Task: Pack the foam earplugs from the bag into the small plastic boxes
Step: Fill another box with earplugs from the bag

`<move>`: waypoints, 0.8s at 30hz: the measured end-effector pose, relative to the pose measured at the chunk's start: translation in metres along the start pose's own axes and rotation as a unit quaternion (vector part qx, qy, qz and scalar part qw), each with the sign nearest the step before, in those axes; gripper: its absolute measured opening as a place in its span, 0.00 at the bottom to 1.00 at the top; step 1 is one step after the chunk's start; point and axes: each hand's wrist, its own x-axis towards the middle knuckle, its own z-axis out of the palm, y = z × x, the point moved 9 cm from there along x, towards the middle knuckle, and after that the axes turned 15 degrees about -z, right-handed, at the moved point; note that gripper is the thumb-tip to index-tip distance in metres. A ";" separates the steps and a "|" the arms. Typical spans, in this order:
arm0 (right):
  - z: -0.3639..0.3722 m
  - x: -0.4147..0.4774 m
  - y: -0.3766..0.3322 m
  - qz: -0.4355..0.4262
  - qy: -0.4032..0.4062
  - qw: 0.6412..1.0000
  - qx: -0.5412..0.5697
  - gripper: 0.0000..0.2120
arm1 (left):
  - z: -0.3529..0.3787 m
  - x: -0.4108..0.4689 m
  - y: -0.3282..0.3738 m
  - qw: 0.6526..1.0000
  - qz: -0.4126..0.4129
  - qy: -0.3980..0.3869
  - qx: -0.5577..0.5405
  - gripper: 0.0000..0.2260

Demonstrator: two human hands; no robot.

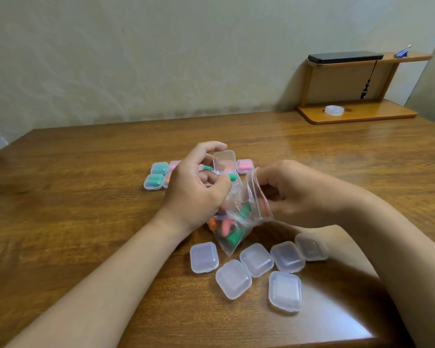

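Left hand: fingers curled, pinching a green foam earplug just above the clear zip bag.
Earplug axis: lies sideways, tip pointing right.
Open clear plastic box: just beyond the bag, beside the earplug.
Right hand: grips the bag mouth from the right.
Next move: probably a short reach forward, and this hand is nearer.

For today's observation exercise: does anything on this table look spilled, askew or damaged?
Nothing looks spilled or damaged. Only the empty plastic boxes in the foreground lie scattered at different angles, unlike the filled boxes lined up farther back. The right hand grips the zip bag; the left hand pinches a green earplug.
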 end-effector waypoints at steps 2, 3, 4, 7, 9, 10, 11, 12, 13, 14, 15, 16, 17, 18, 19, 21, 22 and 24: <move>-0.007 -0.001 0.000 -0.003 0.020 1.000 0.010 0.03 | 0.001 0.000 -0.002 1.000 -0.009 -0.008 0.005 0.22; -0.012 -0.003 0.002 0.003 0.033 0.999 0.013 0.03 | 0.001 0.000 -0.002 1.000 -0.011 -0.009 0.005 0.22; -0.017 -0.005 0.003 0.011 0.049 0.999 0.017 0.03 | 0.001 0.000 -0.002 1.000 -0.012 -0.011 0.004 0.22; -0.030 -0.011 0.008 0.032 0.098 0.994 0.030 0.04 | 0.001 -0.001 0.000 1.000 -0.016 -0.015 0.004 0.22; -0.038 -0.013 0.011 0.045 0.135 0.989 0.029 0.04 | 0.003 -0.002 0.000 1.000 -0.022 -0.023 0.001 0.21; -0.042 -0.014 0.013 0.054 0.154 0.986 0.026 0.04 | 0.004 -0.003 0.000 0.999 -0.026 -0.027 -0.003 0.21; -0.046 -0.016 0.016 0.063 0.172 0.983 0.019 0.03 | 0.004 -0.003 -0.001 0.999 -0.029 -0.031 -0.006 0.20; -0.049 -0.018 0.017 0.072 0.189 0.979 0.011 0.02 | 0.005 -0.003 -0.001 0.999 -0.032 -0.034 -0.007 0.20; -0.053 -0.019 0.018 0.079 0.208 0.975 0.002 0.02 | 0.005 -0.002 -0.002 0.999 -0.034 -0.035 -0.007 0.20; -0.057 -0.021 0.019 0.084 0.227 0.970 -0.005 0.02 | 0.004 -0.002 -0.002 0.999 -0.036 -0.036 -0.008 0.20; -0.059 -0.023 0.019 0.086 0.245 0.966 -0.010 0.01 | 0.005 -0.002 -0.002 0.999 -0.039 -0.037 -0.010 0.20; -0.061 -0.024 0.020 0.088 0.263 0.961 -0.015 0.01 | 0.005 -0.002 -0.002 0.998 -0.043 -0.040 -0.012 0.20; -0.062 -0.024 0.020 0.087 0.281 0.956 -0.015 0.02 | 0.005 -0.002 -0.003 0.998 -0.046 -0.042 -0.011 0.20; -0.063 -0.024 0.019 0.082 0.297 0.951 -0.012 0.02 | 0.006 -0.002 -0.004 0.998 -0.047 -0.044 -0.009 0.20; -0.062 -0.023 0.018 0.076 0.308 0.948 -0.005 0.02 | 0.006 -0.002 -0.004 0.998 -0.044 -0.044 -0.004 0.20; -0.055 -0.017 0.014 0.065 0.307 0.949 0.006 0.02 | 0.006 -0.002 -0.002 0.999 -0.032 -0.041 0.006 0.20; -0.049 -0.014 0.013 0.062 0.297 0.953 0.007 0.02 | 0.006 -0.003 -0.002 0.999 -0.027 -0.040 0.006 0.20; -0.037 -0.007 0.013 0.063 0.269 0.961 0.002 0.02 | 0.006 -0.003 -0.001 0.999 -0.021 -0.044 0.001 0.21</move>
